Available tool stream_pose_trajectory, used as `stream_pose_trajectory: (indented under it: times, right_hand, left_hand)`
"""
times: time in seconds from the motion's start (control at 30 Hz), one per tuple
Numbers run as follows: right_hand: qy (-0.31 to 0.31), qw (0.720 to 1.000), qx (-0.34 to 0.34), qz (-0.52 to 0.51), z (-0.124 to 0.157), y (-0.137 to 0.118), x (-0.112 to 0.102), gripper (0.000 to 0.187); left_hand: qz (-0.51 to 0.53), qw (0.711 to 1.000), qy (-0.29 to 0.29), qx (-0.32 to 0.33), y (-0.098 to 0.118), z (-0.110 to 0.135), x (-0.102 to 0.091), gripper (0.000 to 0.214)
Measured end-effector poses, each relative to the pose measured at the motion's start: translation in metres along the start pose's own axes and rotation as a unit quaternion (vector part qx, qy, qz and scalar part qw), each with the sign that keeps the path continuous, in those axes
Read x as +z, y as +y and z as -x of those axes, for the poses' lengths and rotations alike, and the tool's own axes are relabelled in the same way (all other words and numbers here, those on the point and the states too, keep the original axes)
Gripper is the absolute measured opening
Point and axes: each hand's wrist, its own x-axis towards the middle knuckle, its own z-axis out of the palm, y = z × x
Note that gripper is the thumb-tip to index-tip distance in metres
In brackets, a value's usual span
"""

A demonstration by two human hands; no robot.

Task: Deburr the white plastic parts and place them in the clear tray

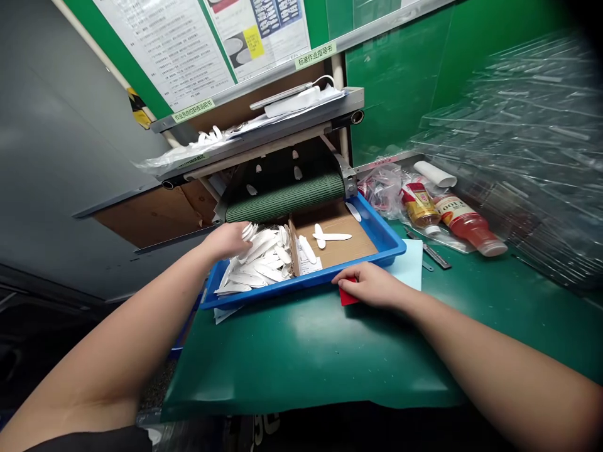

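Observation:
My left hand [228, 241] is closed over the left end of a blue tray [301, 281], with a few white flat pieces [249, 231] at its fingertips. Beneath it lies a heap of similar long, rounded white pieces [264, 260]. A cardboard divider [294, 246] splits the tray; on the right side several loose white pieces [325, 236] rest on brown cardboard. At the tray's front edge, my right hand [374, 284] is curled around a small red flat object [347, 296], partly covered by the fingers.
A green conveyor belt [287, 196] carrying several small white pieces ends above the tray's back. To the right are two bottles [464, 220], a cutter knife [436, 256], a light blue sheet [411, 263] and stacked clear plastic trays [522, 144]. A shelf [282, 122] with papers hangs above.

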Motion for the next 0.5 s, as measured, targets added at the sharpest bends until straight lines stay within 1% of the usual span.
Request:
stream_pose_trajectory:
  times: [0.07,0.13,0.2,0.23,0.27,0.33,0.43,0.5]
  right_hand:
    - [0.001,1.000,-0.010,-0.009,0.001,-0.001,0.001,0.030]
    - [-0.005,0.999,-0.029,-0.020,0.002,-0.003,0.002,0.029]
    - [-0.010,0.998,-0.050,-0.037,0.004,-0.005,0.003,0.034]
    - [-0.008,0.997,-0.060,-0.054,0.005,-0.006,0.004,0.038]
    - [-0.005,0.995,-0.068,-0.076,0.006,-0.007,0.005,0.043]
    - [0.001,0.988,-0.080,-0.135,0.007,-0.007,0.007,0.047]
    - [-0.003,0.977,-0.077,-0.201,0.007,-0.005,0.010,0.045]
    - [-0.002,0.976,-0.062,-0.209,0.006,-0.003,0.012,0.043]
  left_hand:
    - [0.022,0.999,0.038,-0.008,0.001,0.017,-0.011,0.032]
    - [0.060,0.995,0.077,-0.006,0.009,0.040,-0.017,0.036]
    - [0.121,0.989,0.086,0.014,0.026,0.069,-0.013,0.044]
    - [0.200,0.977,0.073,0.020,0.038,0.084,-0.006,0.046]
    - [0.257,0.965,0.050,0.028,0.051,0.097,0.004,0.045]
    - [0.337,0.939,-0.004,0.063,0.077,0.118,0.031,0.039]
    - [0.422,0.899,-0.079,0.091,0.107,0.133,0.072,0.035]
    - [0.446,0.883,-0.114,0.090,0.115,0.135,0.093,0.037]
